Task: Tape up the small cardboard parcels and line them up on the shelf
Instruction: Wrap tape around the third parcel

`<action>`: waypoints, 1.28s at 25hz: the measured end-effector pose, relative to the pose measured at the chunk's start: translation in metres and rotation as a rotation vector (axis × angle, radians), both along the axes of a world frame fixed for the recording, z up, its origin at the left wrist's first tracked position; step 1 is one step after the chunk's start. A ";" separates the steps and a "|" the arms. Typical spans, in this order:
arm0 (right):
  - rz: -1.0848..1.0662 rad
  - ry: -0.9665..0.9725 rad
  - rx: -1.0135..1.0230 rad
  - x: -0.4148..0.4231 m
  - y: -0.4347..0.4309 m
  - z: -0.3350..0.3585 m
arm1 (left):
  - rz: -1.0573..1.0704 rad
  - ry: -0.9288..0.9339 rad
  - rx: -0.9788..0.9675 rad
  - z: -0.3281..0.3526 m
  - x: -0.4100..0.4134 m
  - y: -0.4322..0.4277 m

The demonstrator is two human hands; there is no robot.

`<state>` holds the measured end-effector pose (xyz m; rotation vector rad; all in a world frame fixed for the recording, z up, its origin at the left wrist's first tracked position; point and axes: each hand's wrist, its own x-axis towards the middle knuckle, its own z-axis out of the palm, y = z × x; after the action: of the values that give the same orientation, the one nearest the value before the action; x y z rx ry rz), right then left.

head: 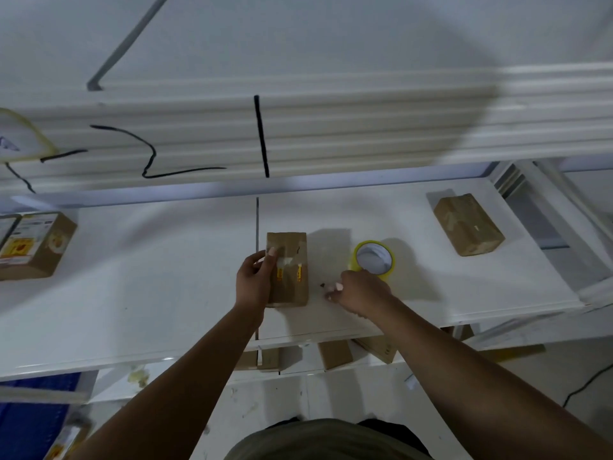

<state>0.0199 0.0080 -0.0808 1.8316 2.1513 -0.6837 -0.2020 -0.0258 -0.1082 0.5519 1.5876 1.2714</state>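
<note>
- White shelf board point(166, 293) runs across the view, below a white ribbed panel point(331, 127) with a black cable point(262, 137) hanging down it.
- Small brown cardboard parcel point(290, 293) lies flat near the middle of the shelf board, just right of a seam, with clear tape patches and two yellow marks on its top.
- Left hand point(253, 280) grips the parcel's left edge, fingers curled along its side and one fingertip pressed on the top face.
- Right hand point(360, 292) hovers low just right of the parcel, fingertips bunched together near the board; whether they pinch anything cannot be told.
- Yellow roll of tape point(373, 260) lies flat just behind the right hand.
- Second taped brown cardboard parcel point(467, 224) lies well apart towards the right end.
- Brown cardboard box with a printed label point(36, 247) lies at the left end.
- Plain brown boxes point(335, 355) show under the shelf's front edge.
</note>
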 end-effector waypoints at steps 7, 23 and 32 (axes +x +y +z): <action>-0.044 0.204 0.426 -0.014 -0.008 0.006 | -0.053 0.159 0.095 0.007 0.000 -0.015; -0.459 1.010 0.392 -0.076 -0.032 0.031 | 0.087 -0.061 0.131 0.045 0.008 -0.035; -0.565 1.013 0.447 -0.090 -0.052 0.036 | 0.088 -0.045 0.179 0.065 0.026 -0.037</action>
<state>-0.0703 -0.0441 -0.0452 2.8036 2.4375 -1.6537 -0.1765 -0.0628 -0.0435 0.5651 1.4829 1.4926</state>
